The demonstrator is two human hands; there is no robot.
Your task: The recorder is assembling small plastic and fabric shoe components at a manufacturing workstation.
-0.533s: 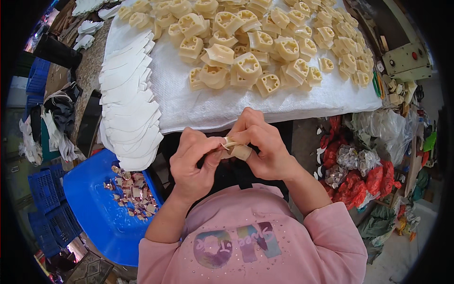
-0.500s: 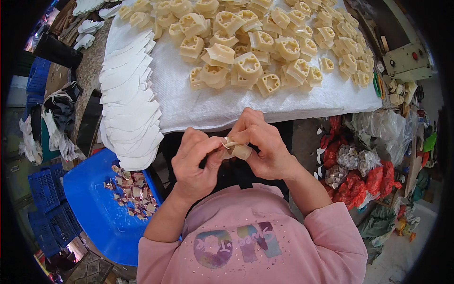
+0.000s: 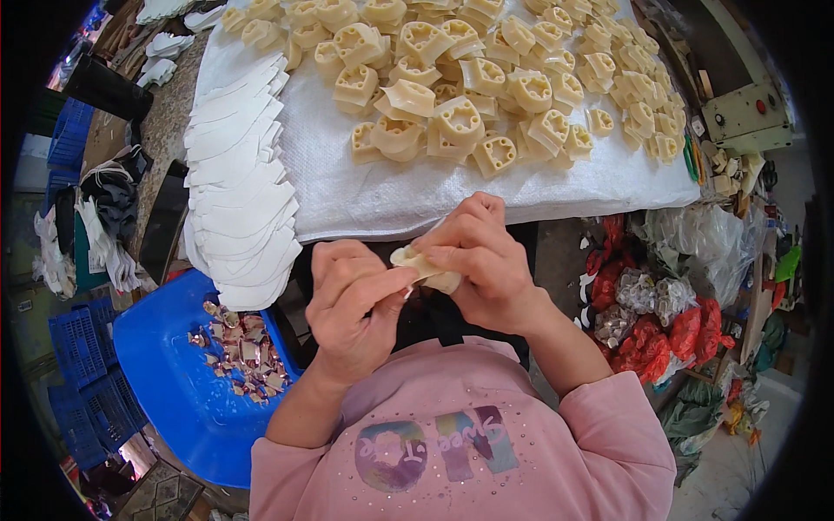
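Note:
Between my two hands, just off the near edge of the table, is a small cream-coloured moulded piece [image 3: 445, 282], curved like a shoe heel. My right hand [image 3: 489, 267] wraps its fingers round the piece from the right, with the thumb across the top. Thumb and forefinger of my left hand [image 3: 354, 304] pinch its left edge, where a pale flap shows; a small reddish bit is visible by those fingertips. My fingers hide much of the piece. Beyond my hands lies a pile of similar cream heel-like pieces [image 3: 459, 122] with holes in them, on a white woven sheet [image 3: 347, 204].
Overlapping white shaped sheets [image 3: 239, 191] run down the table's left side. Below them stands a blue tub [image 3: 165, 373] with scraps [image 3: 248, 352] inside. Red plastic bags [image 3: 651, 343] and clear plastic wrap [image 3: 708, 243] lie at the right. Blue crates [image 3: 82, 356] stand far left.
The piece has turned in my fingers, and more of its pale upper rim shows. My left hand has shifted slightly left; my right thumb has moved onto the top.

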